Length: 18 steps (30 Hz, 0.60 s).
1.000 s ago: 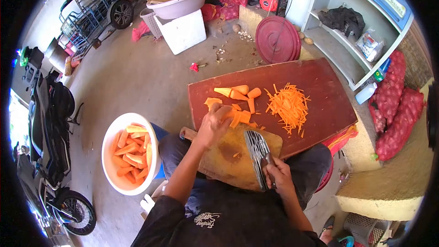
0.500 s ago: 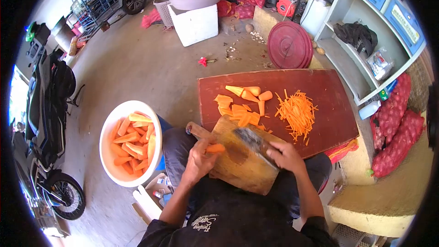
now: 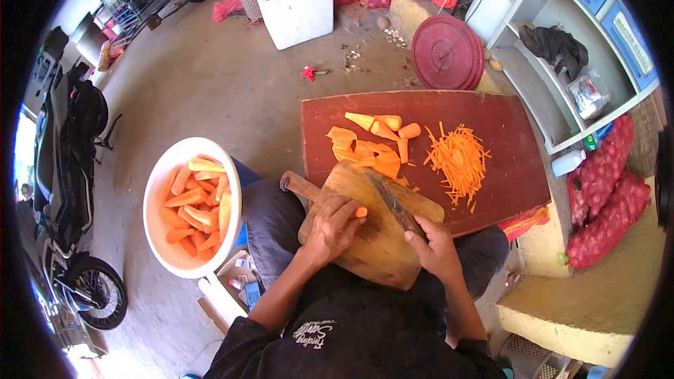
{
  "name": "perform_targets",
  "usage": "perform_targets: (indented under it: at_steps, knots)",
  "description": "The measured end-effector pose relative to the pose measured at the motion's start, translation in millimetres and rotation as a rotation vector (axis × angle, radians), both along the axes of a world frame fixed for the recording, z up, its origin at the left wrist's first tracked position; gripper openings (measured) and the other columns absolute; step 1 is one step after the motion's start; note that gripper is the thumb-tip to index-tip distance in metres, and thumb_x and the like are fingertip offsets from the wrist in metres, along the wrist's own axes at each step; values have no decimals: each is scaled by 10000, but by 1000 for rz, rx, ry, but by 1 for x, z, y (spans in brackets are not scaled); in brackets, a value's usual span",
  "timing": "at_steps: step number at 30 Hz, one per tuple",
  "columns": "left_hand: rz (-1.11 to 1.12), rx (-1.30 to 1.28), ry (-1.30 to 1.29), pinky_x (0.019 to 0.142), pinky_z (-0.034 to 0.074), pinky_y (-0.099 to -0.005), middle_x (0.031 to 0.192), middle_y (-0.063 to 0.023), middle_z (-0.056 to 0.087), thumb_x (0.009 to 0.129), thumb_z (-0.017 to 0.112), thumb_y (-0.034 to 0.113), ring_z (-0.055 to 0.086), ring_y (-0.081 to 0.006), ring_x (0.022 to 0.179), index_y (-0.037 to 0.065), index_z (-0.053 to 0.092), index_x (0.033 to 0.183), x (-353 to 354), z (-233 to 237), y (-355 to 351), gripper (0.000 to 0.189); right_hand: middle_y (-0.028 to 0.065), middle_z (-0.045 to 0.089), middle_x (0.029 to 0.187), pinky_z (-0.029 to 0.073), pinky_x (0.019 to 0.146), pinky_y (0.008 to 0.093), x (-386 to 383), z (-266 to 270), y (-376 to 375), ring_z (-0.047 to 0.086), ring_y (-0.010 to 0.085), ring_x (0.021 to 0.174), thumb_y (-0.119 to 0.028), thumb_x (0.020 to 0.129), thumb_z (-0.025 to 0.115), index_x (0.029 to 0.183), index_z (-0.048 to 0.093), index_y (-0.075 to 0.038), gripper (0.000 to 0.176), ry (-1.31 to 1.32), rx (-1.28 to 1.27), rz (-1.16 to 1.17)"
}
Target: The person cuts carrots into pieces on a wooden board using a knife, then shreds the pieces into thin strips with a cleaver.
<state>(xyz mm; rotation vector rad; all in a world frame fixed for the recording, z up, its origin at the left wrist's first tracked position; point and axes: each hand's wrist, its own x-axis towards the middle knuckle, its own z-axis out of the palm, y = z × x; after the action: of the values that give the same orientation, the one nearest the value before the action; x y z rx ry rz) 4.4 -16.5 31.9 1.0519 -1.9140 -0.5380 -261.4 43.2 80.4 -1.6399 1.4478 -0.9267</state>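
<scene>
My left hand (image 3: pixel 330 231) presses a carrot (image 3: pixel 361 212) onto the wooden cutting board (image 3: pixel 379 260); only the orange end shows past my fingers. In my right hand (image 3: pixel 437 249) is a knife (image 3: pixel 394 203) with a dark, broad blade, slanting over the board just right of the carrot. The board lies across my lap, its handle pointing left. Beyond it, on the red tabletop (image 3: pixel 491 109), are flat carrot slices (image 3: pixel 368 158), several whole or cut carrots (image 3: pixel 382 130) and a heap of thin carrot strips (image 3: pixel 458 161).
A white tub (image 3: pixel 149 203) full of peeled carrots stands to my left. Farther left is a parked motorcycle (image 3: pixel 70 133). Shelving (image 3: pixel 569 123) and red net sacks (image 3: pixel 607 221) line the right. Ahead are a round red lid (image 3: pixel 448 52) and a white box (image 3: pixel 295 17).
My left hand has lowered the carrot from above the board onto it and turned over it. The knife, flat and blurred before, now angles beside the carrot. The view has shifted slightly.
</scene>
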Motion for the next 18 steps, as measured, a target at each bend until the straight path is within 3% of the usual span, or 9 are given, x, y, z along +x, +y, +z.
perform_targets:
  at_steps: [1, 2, 5, 8, 11, 14, 18]
  knots:
    - [-6, 3, -8, 912, 587, -480, 1127, -189, 731, 863, 856, 29, 721, -405, 1040, 0, 754, 1191, -1, 0, 0, 345, 98, 656, 857, 512, 695, 348, 4, 5, 4, 634, 173, 748, -140, 1054, 710, 1337, 672, 61, 350, 62, -47, 9]
    - [4, -11, -10, 908, 589, -477, 1126, -193, 731, 863, 856, 25, 723, -404, 1036, -5, 750, 1200, -2, -1, 0, 355, 178, 647, 906, 526, 756, 387, 3, 14, 10, 658, 271, 810, -131, 1045, 713, 1340, 652, 69, 361, 77, -7, 22]
    - [21, -48, -2, 897, 595, -467, 1125, -202, 731, 858, 856, 11, 726, -402, 1024, -18, 737, 1229, -3, -9, 3, 390, 283, 737, 1123, 581, 875, 490, 10, 46, 17, 726, 494, 1054, -177, 1053, 696, 1389, 622, 51, 413, 125, -25, 52]
    - [20, -90, 28, 886, 598, -456, 1134, -205, 730, 842, 858, -8, 728, -398, 1015, -24, 725, 1253, -4, -15, 5, 432, 239, 670, 960, 537, 758, 419, 12, 29, 10, 694, 392, 841, -125, 1036, 702, 1340, 633, 55, 360, 162, -138, 19]
    - [33, -133, 8, 880, 599, -449, 1145, -204, 729, 831, 862, -15, 729, -393, 1009, -23, 721, 1260, -3, -10, 7, 452, 264, 679, 977, 543, 769, 448, 4, -9, -7, 709, 430, 881, -134, 1034, 701, 1340, 629, 43, 361, 261, 2, 80]
    - [41, -135, -9, 884, 597, -449, 1148, -201, 729, 831, 865, -9, 729, -387, 1011, -17, 723, 1258, 0, -11, 11, 450, 268, 683, 966, 541, 766, 468, 11, 17, -2, 705, 446, 874, -142, 1033, 701, 1326, 634, 36, 349, 156, -11, 39]
    - [43, -113, -4, 887, 591, -452, 1139, -192, 728, 846, 864, 0, 726, -388, 1008, -11, 725, 1253, -3, -17, 11, 431, 260, 680, 921, 536, 735, 463, 15, 13, -3, 699, 443, 828, -148, 1035, 702, 1312, 647, 39, 338, 167, -68, 30]
